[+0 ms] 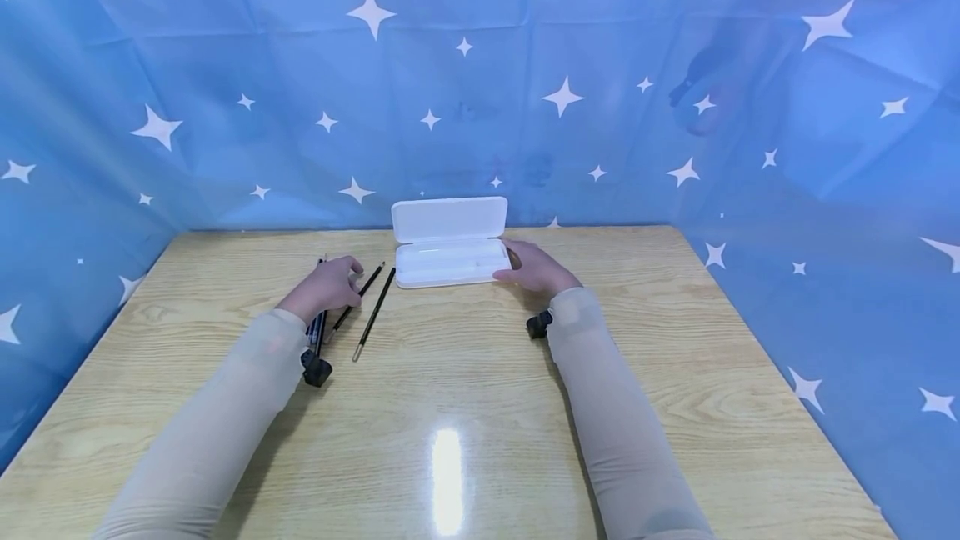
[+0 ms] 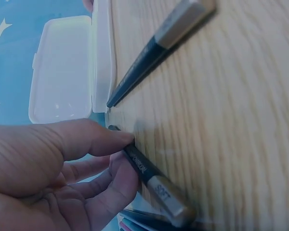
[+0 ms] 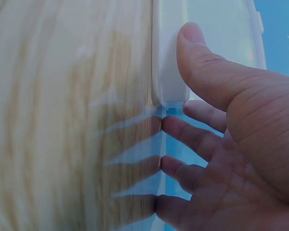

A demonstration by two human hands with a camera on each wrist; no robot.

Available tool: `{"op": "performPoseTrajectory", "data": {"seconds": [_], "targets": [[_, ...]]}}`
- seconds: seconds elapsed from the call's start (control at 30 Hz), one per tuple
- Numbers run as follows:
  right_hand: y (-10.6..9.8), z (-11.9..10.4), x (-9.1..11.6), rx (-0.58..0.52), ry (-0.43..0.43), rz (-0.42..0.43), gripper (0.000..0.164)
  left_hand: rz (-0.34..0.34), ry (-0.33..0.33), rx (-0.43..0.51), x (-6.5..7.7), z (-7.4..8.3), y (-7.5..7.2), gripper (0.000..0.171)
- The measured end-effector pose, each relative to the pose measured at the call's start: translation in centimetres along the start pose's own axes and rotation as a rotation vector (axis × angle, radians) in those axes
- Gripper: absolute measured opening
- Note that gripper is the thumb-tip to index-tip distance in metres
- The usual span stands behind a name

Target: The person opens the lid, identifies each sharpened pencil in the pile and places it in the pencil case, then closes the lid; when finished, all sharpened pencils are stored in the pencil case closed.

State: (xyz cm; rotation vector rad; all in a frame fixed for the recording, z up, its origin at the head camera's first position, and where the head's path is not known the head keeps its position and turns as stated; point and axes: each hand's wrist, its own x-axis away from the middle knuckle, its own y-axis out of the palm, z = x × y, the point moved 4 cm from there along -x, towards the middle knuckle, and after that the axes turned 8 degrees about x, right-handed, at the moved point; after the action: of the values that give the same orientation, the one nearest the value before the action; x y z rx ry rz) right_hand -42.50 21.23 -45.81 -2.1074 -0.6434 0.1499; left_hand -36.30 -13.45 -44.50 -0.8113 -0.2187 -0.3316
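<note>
A white pencil case (image 1: pixel 452 263) lies at the table's back edge with its lid (image 1: pixel 450 220) raised. My right hand (image 1: pixel 534 267) is at the case's right end, its thumb over the rim; in the right wrist view its fingers (image 3: pixel 195 137) are spread, with several tips touching the table. My left hand (image 1: pixel 327 286) pinches a black pencil (image 2: pixel 147 168) between thumb and fingers; its silvery end reads SOFT. A second black pencil (image 1: pixel 373 315) lies beside it, its far tip near the case's left corner.
Several more dark pencils (image 1: pixel 319 332) lie together under the left wrist, partly hidden by the sleeve. A blue curtain with white stars (image 1: pixel 465 107) hangs behind the wooden table (image 1: pixel 465 382). Each wrist carries a small black camera (image 1: pixel 316 368).
</note>
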Motion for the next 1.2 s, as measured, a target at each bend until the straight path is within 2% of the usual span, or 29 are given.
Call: {"op": "performPoseTrajectory", "data": {"seconds": [0.23,0.5,0.6,0.87,1.03,1.2], "targets": [[0.0,0.0,-0.1,-0.006,-0.009,-0.002,0.069,-0.031,-0.016,-0.003,-0.2,0.1,0.1,0.056],[0.1,0.0,-0.2,0.000,-0.024,-0.004,0.069,-0.086,-0.034,0.069,-0.1,-0.4,-0.1,0.060],[0.1,-0.1,-0.2,-0.007,-0.023,0.003,0.068,-0.096,-0.019,0.083,-0.1,-0.6,-0.3,0.061],[0.0,0.0,0.0,-0.005,0.005,0.000,0.070,-0.092,0.009,0.119,0.2,-0.4,-0.6,0.057],[0.0,0.3,0.0,0.008,0.032,-0.009,0.074,-0.087,0.038,0.179,0.5,0.2,-0.8,0.058],[0.0,0.3,-0.1,-0.003,0.018,-0.011,0.074,-0.046,0.045,0.200,0.5,0.4,-1.0,0.060]]}}
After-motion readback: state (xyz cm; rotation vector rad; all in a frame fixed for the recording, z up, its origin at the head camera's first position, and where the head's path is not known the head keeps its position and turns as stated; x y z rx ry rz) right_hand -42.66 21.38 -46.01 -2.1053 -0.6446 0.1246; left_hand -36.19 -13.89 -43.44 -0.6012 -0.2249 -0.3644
